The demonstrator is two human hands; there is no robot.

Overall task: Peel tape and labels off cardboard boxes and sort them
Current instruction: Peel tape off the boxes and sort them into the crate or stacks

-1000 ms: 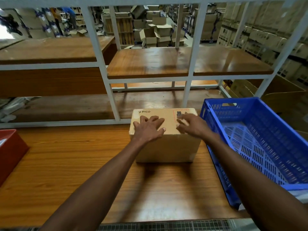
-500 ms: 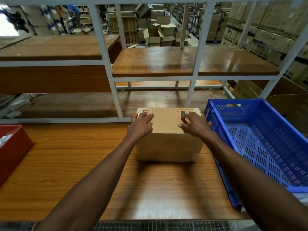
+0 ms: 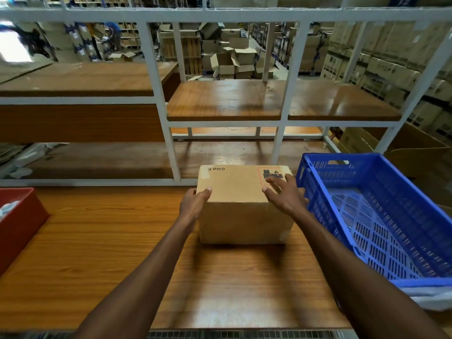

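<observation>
Risk first: tearing the label (image 3: 272,175) instead of lifting it whole, likely if a fingernail digs in flat rather than catching a corner. Also possible: sliding the cardboard box (image 3: 244,204) sideways into the blue crate (image 3: 381,216) just beside it, if the pull on the label outweighs the hold on the other side. Worth noting too a pale patch of what looks like tape near the printed brand name at the far left corner, easy to overlook.

Standing upright on the wooden table (image 3: 97,241), between the red bin (image 3: 22,216) and the blue crate, closer to the crate. Left hand (image 3: 194,204) wrapped around the near left top edge, thumb on top and fingers down the side, gripping the box. Right hand (image 3: 285,194) laid on the top face near the right edge, fingers stretched and relaxed, tips touching the label with its red dashed border; nothing pinched or lifted. Label mostly beyond and partly beneath those fingertips, near the far right corner of the top. Judged as steadying the box and feeling for a label edge, peeling not yet begun.
</observation>
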